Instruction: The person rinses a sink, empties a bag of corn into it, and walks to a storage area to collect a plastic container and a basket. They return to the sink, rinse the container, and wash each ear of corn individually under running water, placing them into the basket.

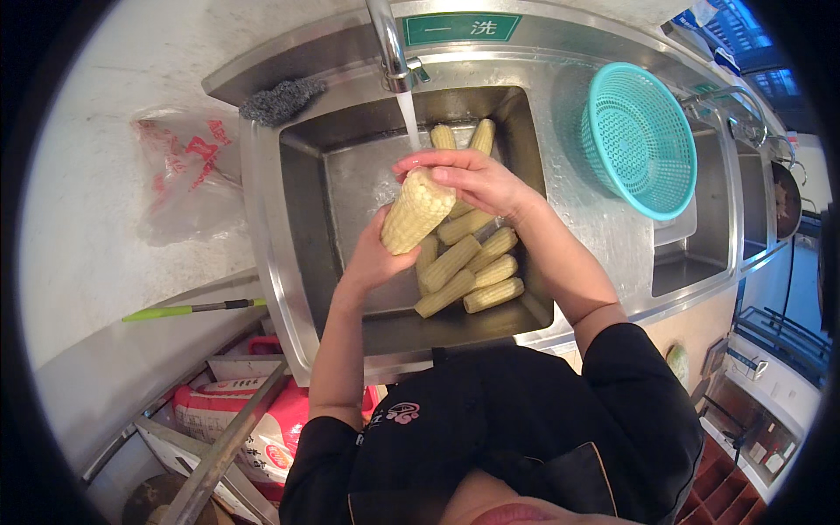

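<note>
An ear of husked pale corn (419, 207) is held over a stainless steel sink (367, 249). My left hand (377, 259) grips its lower part from the side. Over the upper end lies my right hand (469, 177), its fingers touching the cob; its palm side is partly hidden. Water runs from a chrome faucet (394, 65) in a stream that meets the fingers of my right hand. Several husked corn cobs (451, 262) lie on the sink's bottom, mostly at the right, some partly hidden beneath my right hand and wrist.
A turquoise plastic colander (640, 141) stands on the steel counter to the right, beside another sink (695, 256). Dark steel wool (281, 102) rests on the sink's back left corner. A clear plastic bag (190, 177) with red print lies at the left. Printed sacks (262, 433) sit below.
</note>
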Tool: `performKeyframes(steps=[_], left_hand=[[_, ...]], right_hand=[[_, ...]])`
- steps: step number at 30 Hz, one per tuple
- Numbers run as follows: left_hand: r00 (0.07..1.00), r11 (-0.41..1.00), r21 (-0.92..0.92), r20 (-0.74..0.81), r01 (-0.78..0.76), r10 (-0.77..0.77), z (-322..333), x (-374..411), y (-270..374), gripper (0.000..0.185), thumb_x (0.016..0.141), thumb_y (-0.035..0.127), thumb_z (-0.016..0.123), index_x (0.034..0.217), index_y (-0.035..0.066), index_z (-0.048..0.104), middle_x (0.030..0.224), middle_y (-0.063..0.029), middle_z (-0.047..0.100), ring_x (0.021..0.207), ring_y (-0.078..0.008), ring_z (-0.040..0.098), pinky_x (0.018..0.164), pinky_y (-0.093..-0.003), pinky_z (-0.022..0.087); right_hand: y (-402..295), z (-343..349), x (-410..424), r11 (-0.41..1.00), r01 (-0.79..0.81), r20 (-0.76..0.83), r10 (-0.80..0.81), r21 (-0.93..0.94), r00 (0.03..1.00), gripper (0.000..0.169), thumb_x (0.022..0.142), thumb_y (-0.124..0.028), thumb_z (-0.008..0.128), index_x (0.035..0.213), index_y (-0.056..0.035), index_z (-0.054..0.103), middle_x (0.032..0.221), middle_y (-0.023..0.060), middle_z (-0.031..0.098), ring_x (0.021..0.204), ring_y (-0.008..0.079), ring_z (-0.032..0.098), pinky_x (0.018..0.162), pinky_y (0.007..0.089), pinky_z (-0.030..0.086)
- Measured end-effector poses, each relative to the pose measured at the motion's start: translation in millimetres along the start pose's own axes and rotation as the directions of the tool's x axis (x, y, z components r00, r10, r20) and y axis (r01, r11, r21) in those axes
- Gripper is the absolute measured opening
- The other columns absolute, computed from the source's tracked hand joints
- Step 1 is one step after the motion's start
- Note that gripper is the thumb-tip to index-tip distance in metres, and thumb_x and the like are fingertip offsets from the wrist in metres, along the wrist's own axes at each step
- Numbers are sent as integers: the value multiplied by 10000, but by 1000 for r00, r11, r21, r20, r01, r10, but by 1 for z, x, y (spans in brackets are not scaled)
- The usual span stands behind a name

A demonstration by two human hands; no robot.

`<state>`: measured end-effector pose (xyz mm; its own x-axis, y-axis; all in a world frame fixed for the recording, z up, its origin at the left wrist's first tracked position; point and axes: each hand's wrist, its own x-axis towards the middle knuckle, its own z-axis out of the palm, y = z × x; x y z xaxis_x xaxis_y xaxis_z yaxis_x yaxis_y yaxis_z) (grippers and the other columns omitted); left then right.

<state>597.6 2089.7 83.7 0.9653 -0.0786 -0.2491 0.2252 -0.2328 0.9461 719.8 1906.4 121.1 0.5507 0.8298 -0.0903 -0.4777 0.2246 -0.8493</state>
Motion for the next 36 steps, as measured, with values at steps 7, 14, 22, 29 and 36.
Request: performKeyframes(steps=[7, 14, 22, 29, 36], left_hand=[[993, 999, 12, -117, 33, -32, -4, 4, -10, 627, 666, 120, 709, 1216, -6, 434, 1061, -112, 582, 976, -181, 558, 868, -306, 425], [965, 1000, 0, -261, -29, 29, 26, 15, -9, 551, 667, 134, 723, 1141, 2, 475, 1010, -94, 586, 927, -190, 567, 822, -324, 441], [952, 47, -966, 241, 254, -188, 16, 87, 35, 414, 877, 361, 522, 1111, 32, 431, 837, -108, 532, 660, -186, 548, 575, -296, 484], [903, 129, -941, 254, 314, -346, 51, 77, 58, 457, 860, 267, 522, 1210, 9, 380, 964, -176, 522, 729, -216, 547, 589, -299, 485], [923, 755, -532, 243, 383, -297, 46, 46, 54, 502, 837, 297, 566, 1215, 10, 402, 1026, -95, 543, 831, -180, 550, 606, -294, 497]], right_hand=[[13, -12, 18, 860, 135, -210, -268, -493, 940, 230, 837, -132, 608, 1037, -20, 623, 994, 72, 603, 932, 159, 566, 861, 274, 437], [68, -33, 23, 995, 101, -732, -71, -3, 678, 206, 877, -144, 502, 785, 19, 590, 888, 69, 602, 771, 152, 572, 651, 309, 493], [-17, -36, -99, -119, -523, -319, -672, -844, 668, 761, 593, -139, 770, 1268, -109, 420, 1347, 140, 337, 1291, 339, 266, 1008, 540, 239], [-28, -126, -189, 78, -843, -846, -25, -533, 533, 704, 723, -226, 662, 1334, -99, 337, 1276, 212, 440, 1228, 376, 363, 986, 482, 320], [-34, -16, -116, -216, -430, -359, -301, -876, 883, 881, 621, -148, 747, 1366, -175, 278, 1433, 101, 237, 1313, 336, 244, 1021, 545, 255]])
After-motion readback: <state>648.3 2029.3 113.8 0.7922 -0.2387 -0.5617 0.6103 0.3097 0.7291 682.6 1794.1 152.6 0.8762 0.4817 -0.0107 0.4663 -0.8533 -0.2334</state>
